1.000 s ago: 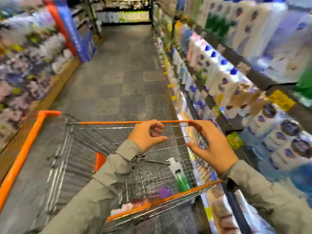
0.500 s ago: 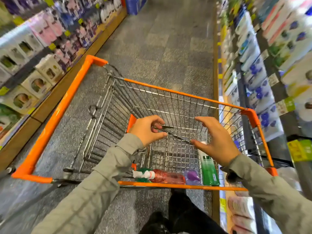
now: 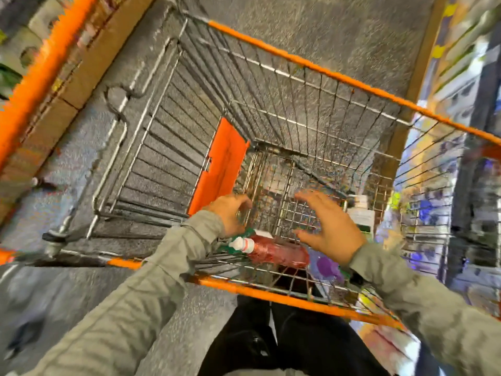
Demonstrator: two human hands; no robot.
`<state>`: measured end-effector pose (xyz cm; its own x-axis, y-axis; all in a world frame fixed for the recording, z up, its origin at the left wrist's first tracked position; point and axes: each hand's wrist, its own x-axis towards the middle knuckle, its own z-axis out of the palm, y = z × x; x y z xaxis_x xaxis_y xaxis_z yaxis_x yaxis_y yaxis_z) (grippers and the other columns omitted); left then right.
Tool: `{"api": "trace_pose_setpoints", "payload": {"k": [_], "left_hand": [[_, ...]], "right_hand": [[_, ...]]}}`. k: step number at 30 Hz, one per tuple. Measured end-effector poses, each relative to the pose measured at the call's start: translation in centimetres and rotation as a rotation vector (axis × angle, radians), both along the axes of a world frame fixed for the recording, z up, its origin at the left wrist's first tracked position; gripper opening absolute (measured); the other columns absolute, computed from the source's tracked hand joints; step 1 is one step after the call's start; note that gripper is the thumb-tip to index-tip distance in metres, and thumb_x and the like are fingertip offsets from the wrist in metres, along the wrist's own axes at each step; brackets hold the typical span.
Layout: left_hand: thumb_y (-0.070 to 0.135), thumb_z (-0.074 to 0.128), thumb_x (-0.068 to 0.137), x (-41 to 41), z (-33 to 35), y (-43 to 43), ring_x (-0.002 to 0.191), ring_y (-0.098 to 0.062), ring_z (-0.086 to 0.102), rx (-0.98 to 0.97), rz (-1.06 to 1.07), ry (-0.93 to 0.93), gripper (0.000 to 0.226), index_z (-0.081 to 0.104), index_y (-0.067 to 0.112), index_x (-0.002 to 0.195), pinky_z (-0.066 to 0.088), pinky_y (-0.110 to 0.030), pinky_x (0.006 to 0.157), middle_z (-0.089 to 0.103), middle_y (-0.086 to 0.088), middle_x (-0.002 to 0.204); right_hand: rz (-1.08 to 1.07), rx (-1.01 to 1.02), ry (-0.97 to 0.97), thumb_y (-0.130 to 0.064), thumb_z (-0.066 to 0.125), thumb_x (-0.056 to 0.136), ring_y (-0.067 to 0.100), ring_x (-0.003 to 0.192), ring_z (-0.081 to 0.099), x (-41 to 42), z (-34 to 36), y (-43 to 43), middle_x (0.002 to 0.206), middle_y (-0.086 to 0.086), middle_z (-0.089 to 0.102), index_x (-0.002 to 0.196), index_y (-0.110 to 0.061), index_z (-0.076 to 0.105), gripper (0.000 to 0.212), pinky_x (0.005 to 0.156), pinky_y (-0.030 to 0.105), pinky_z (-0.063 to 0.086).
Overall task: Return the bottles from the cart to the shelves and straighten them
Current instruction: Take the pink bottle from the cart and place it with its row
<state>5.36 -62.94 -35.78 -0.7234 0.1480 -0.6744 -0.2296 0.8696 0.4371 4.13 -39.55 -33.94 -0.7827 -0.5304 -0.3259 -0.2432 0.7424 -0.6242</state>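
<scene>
I look straight down into a wire shopping cart (image 3: 320, 69) with orange rims. On its floor lie a red bottle (image 3: 279, 253) with a white cap, a purple-capped bottle (image 3: 326, 265), and a white-and-green bottle (image 3: 360, 215) at the right. My left hand (image 3: 230, 213) hovers inside the cart above the red bottle's cap, fingers loosely curled, holding nothing. My right hand (image 3: 328, 226) is spread open over the bottles, touching none that I can see. The picture is blurred.
Stocked shelves (image 3: 461, 63) run along the right side, close to the cart. A low shelf base with boxes (image 3: 81, 63) lines the left. An orange plastic flap (image 3: 222, 164) stands inside the cart. Grey speckled floor lies beyond.
My view has tipped from the aisle down into the cart. Both hands have dropped lower inside the basket, nearer the bottles.
</scene>
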Motion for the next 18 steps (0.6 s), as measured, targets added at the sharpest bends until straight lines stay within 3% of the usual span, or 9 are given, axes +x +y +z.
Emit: {"api": "trace_pose_setpoints", "payload": {"k": [4,8,12,18], "left_hand": [[0.016,0.072,0.079,0.3,-2.9,-0.9,0.117,-0.028,0.051,-0.136,-0.062,-0.102,0.055,0.047,0.017,0.128,0.042,-0.037,0.100,0.050,-0.010,0.131],[0.014,0.070,0.081,0.3,-5.4,-0.8,0.121,-0.029,0.048,-0.188,-0.154,-0.217,0.060,0.043,0.014,0.134,0.040,-0.034,0.101,0.047,-0.012,0.135],[0.012,0.071,0.078,-0.1,-7.2,-0.4,0.124,-0.033,0.045,-0.197,-0.250,-0.350,0.066,0.041,0.012,0.136,0.038,-0.038,0.104,0.044,-0.017,0.136],[0.011,0.068,0.084,-1.5,-9.1,-0.7,0.120,-0.030,0.050,-0.323,-0.318,-0.338,0.064,0.036,0.015,0.140,0.046,-0.035,0.097,0.046,-0.012,0.135]], "right_hand": [[0.055,0.046,-0.081,-0.024,0.076,0.078,0.028,0.134,0.037,0.0,-3.7,-1.6,0.143,0.013,0.040,0.141,-0.015,0.041,0.073,0.112,0.036,0.031],[0.207,0.141,-0.190,-0.030,0.069,0.085,0.026,0.139,0.028,0.3,-6.6,-3.3,0.151,0.006,0.029,0.147,-0.019,0.028,0.075,0.112,0.033,0.025],[0.300,0.174,-0.255,-0.033,0.070,0.083,0.032,0.131,0.037,0.8,-9.6,-4.9,0.143,0.010,0.038,0.144,-0.014,0.032,0.075,0.107,0.038,0.032],[0.403,0.232,-0.283,-0.035,0.071,0.080,0.024,0.121,0.044,2.2,-13.4,-6.0,0.135,0.004,0.044,0.143,-0.019,0.030,0.077,0.105,0.039,0.037]]}}
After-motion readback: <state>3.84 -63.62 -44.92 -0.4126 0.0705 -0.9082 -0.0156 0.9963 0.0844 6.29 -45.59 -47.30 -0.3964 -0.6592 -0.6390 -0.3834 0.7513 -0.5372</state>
